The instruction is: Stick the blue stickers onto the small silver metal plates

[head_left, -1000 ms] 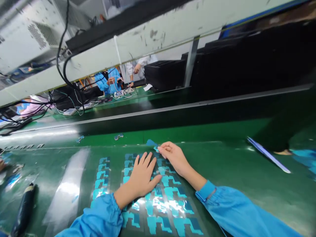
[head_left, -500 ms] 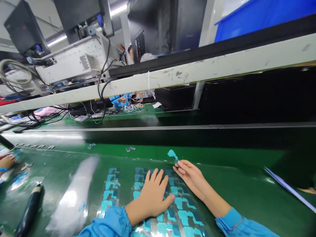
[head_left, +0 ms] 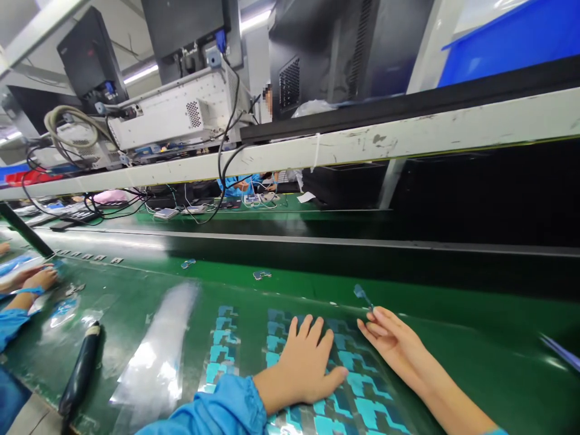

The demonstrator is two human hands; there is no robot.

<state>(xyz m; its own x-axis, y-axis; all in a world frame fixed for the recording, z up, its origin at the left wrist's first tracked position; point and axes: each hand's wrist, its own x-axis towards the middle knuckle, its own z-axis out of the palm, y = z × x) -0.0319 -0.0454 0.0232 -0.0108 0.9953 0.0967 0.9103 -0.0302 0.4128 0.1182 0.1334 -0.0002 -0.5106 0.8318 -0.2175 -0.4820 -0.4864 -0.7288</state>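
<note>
My left hand (head_left: 308, 362) lies flat with fingers spread on a clear sheet of teal sticker pieces (head_left: 357, 386), pressing it to the green bench. My right hand (head_left: 394, 341) sits at the sheet's far right corner, its fingertips pinched on one small teal sticker piece (head_left: 361, 293) that is lifted off the sheet and points up toward the conveyor. A narrower strip of the same teal pieces (head_left: 222, 350) lies just left of my left hand.
Two small parts (head_left: 262, 275) (head_left: 188, 263) lie on the green conveyor belt (head_left: 317, 284) beyond the sheet. A clear film (head_left: 158, 362) and a black pen-like tool (head_left: 81, 374) lie at left. Another person's hand (head_left: 38, 279) works at far left. Machines and cables fill the shelf above.
The camera has tilted up and turned, showing more of the shelf. My right hand's pinched sticker piece has come further off the sheet. My left hand has stayed flat on it.
</note>
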